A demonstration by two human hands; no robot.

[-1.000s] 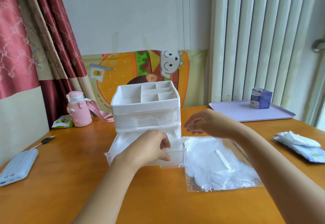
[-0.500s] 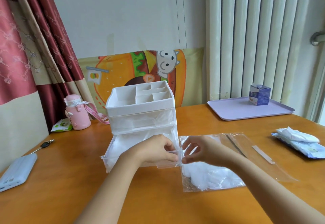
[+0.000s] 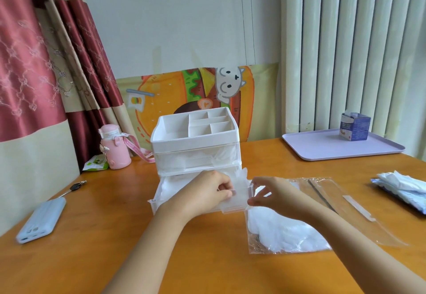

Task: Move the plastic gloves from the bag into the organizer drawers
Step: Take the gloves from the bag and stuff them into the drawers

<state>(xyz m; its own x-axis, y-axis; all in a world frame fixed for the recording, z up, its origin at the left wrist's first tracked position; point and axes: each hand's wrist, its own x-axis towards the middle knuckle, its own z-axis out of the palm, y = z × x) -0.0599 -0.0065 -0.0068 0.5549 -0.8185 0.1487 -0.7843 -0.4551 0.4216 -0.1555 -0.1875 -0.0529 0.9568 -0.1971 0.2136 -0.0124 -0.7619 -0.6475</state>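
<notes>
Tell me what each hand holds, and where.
Left hand pinches the open bottom drawer at its front rim; right hand pinches its front right corner.

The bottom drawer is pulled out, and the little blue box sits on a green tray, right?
Not quite. The bottom drawer is pulled out, and the little blue box does sit on a tray, but the head view shows the tray is pale purple, not green.
</notes>
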